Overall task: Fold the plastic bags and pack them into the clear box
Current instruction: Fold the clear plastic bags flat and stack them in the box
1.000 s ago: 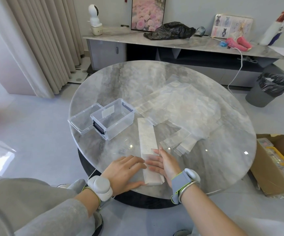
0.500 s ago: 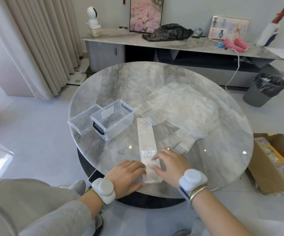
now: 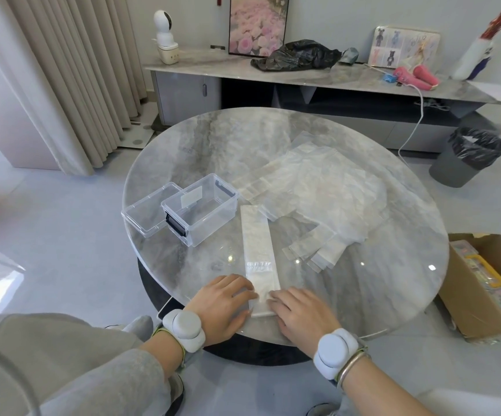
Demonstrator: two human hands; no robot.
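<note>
There's some raised print on the folded bag strip (image 3: 258,250), but it's too small for me to read. The strip is milky-clear, long and narrow, lying flat on the round marble table (image 3: 393,265). Its long axis points away from me, with the far end just beside the open clear box (image 3: 204,208). My left hand (image 3: 225,304) and right hand (image 3: 300,313) lie flat with straight fingers, pressing on the near end. The unfolded bags (image 3: 312,187) are piled further back.

One head-worn wide-angle view, facing forward and down over the near edge of the table (image 3: 213,139). Left hand (image 3: 223,307) and right hand (image 3: 300,316) close at 6 o'clock; table fills centre; sideboard (image 3: 348,81) far at 12, bin (image 3: 465,166) at 2, curtain (image 3: 72,85) at 10.
</note>
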